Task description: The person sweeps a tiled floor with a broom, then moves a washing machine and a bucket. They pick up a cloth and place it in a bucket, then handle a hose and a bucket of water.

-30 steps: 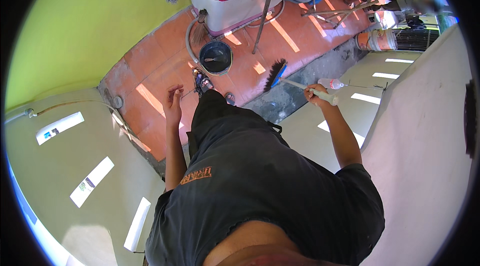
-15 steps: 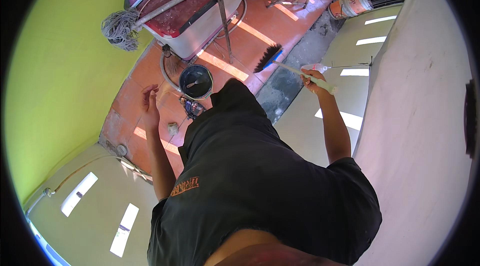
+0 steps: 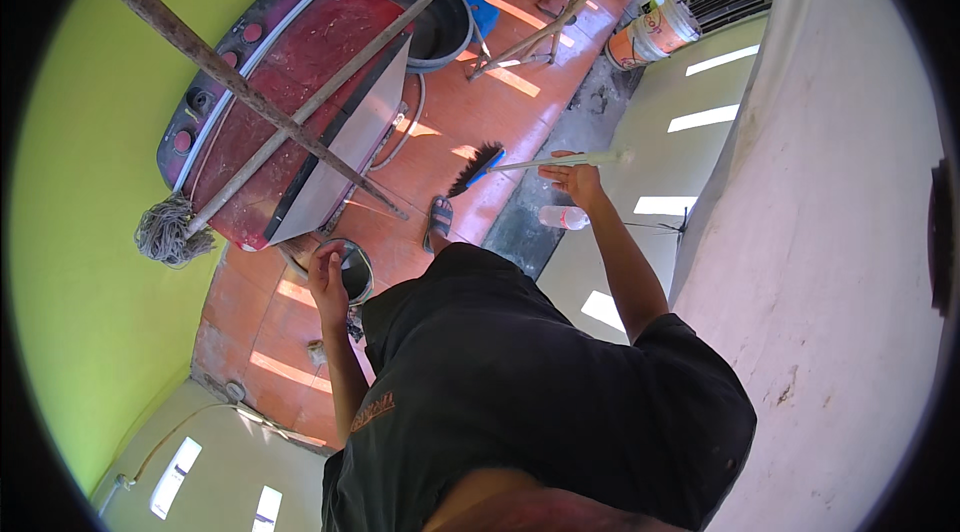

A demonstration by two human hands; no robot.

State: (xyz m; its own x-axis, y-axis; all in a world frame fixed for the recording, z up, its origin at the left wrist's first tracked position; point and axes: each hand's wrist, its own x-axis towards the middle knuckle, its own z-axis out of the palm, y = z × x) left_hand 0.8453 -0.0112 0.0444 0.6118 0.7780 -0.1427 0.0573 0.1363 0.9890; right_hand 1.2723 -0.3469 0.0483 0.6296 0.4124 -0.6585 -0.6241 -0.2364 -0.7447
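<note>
Grey mop (image 3: 175, 230), across red-lidded washing machine (image 3: 340, 32); pale panel lettering. Left hand (image 3: 327, 279): grip half-open, fingers loosely curled. Broom (image 3: 480, 167), blue and black: head over tiled floor (image 3: 245, 317), near its right edge. Right hand (image 3: 572, 178): grip holding broom's handle. Lettered orange-white bucket (image 3: 650, 32).

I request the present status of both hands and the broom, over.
Left hand empty. Right hand holds broom. Sandalled foot close to bristles, possibly in the way.
</note>
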